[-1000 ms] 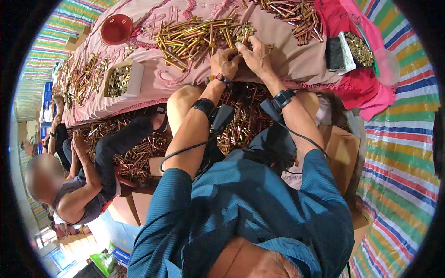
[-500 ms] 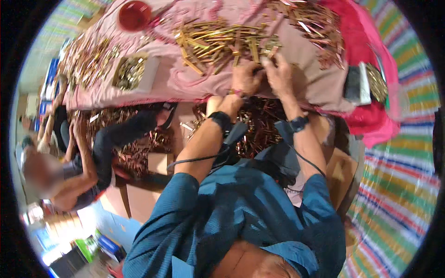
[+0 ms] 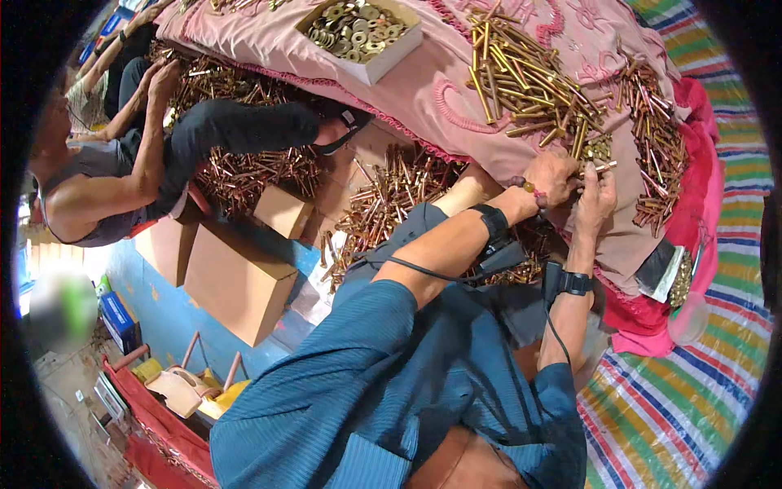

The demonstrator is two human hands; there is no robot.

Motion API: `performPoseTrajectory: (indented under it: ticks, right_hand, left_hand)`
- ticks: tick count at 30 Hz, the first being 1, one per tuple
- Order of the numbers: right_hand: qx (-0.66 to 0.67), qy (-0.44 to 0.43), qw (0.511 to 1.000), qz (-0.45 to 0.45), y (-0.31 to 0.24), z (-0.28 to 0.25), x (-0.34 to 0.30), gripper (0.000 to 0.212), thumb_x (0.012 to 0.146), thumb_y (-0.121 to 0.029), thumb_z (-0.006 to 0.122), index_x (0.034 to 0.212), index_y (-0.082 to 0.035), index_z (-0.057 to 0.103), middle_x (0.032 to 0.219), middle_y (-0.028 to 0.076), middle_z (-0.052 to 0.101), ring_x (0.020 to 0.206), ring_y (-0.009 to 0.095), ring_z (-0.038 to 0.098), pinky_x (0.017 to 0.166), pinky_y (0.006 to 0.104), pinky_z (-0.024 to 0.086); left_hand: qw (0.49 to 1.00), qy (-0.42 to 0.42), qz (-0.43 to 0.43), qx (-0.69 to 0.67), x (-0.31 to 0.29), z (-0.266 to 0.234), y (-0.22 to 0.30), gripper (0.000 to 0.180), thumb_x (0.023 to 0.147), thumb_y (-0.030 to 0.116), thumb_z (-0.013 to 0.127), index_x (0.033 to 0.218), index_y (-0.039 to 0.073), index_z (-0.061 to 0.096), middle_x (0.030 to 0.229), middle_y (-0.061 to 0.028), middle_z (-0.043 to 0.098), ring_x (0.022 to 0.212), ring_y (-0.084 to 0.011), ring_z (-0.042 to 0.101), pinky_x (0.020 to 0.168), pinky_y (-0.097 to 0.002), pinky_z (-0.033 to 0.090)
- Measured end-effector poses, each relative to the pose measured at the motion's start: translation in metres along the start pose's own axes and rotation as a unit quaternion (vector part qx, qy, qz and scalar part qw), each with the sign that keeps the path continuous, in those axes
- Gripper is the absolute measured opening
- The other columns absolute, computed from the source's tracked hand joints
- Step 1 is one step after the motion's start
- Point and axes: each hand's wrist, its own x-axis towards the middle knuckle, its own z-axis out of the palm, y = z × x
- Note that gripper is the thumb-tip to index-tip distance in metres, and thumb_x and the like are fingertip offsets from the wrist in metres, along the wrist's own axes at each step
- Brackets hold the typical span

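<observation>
The right hand pinches a bolt between thumb and fingertips, its pale shaft poking out toward the right, above the near edge of the pink cloth; the left hand is curled in just beside it, fingers bent toward the same spot, though whether they grip anything is hidden by the hand itself; so one piece appears to be in the middle of handling, not yet set down; just past the fingertips lies a small heap of washers, and up and to the left of that spreads a loose pile of yellow bolts, a good many of them; along the right side of the cloth a second pile of reddish bolts lies apart from the yellow ones; if these two piles are the before and after of the work, plenty sits in both, but which is which cannot be told from here, nor whether any single piece counts as finished; below the cloth, a large floor pile suggests a big batch overall; farther left on the cloth, a white box holds many more loose washers; judged by these amounts, the work looks well short of its end.
</observation>
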Motion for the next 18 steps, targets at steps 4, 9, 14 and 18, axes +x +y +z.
performPoseTrajectory:
  ticks: [4,9,14,18]
  right_hand:
    - [-0.05,-0.011,0.998,-0.029,-0.006,-0.002,-0.001,0.031,0.097,-0.029,0.064,0.108,0.0,0.066,0.089,0.002,0.065,0.077,0.01,0.056,0.067,0.0272,0.046]
    - [0.023,-0.025,0.997,0.066,-0.019,-0.006,-0.001,0.032,0.098,-0.034,0.063,0.109,-0.005,0.067,0.089,-0.002,0.065,0.076,0.006,0.054,0.064,0.0255,0.043]
    - [0.009,-0.063,0.994,0.089,-0.005,-0.019,0.006,0.029,0.094,-0.033,0.069,0.103,-0.006,0.067,0.085,-0.002,0.066,0.072,0.008,0.06,0.062,0.0251,0.049]
    - [0.141,-0.079,0.985,0.067,-0.008,-0.015,0.002,0.023,0.094,-0.028,0.071,0.1,-0.006,0.067,0.081,-0.003,0.064,0.065,0.005,0.058,0.055,0.0212,0.047]
  left_hand:
    - [1.0,0.008,0.004,-0.014,0.001,0.002,0.003,0.022,0.075,0.017,0.072,0.092,0.004,0.068,0.087,-0.0189,0.064,0.085,-0.0393,0.062,0.074,-0.0503,0.051]
    - [0.999,-0.029,0.01,-0.039,0.006,-0.002,0.007,0.027,0.077,0.021,0.073,0.098,0.006,0.067,0.087,-0.0203,0.066,0.088,-0.0401,0.063,0.074,-0.0503,0.051]
    - [0.998,0.011,0.06,-0.03,0.003,-0.009,0.005,0.022,0.08,0.023,0.076,0.092,0.006,0.067,0.08,-0.0187,0.064,0.077,-0.0407,0.062,0.068,-0.0495,0.05]
    - [0.999,-0.004,0.035,-0.012,-0.003,-0.019,0.005,0.018,0.082,0.017,0.075,0.092,0.004,0.068,0.082,-0.0184,0.065,0.077,-0.0394,0.064,0.068,-0.0463,0.051]
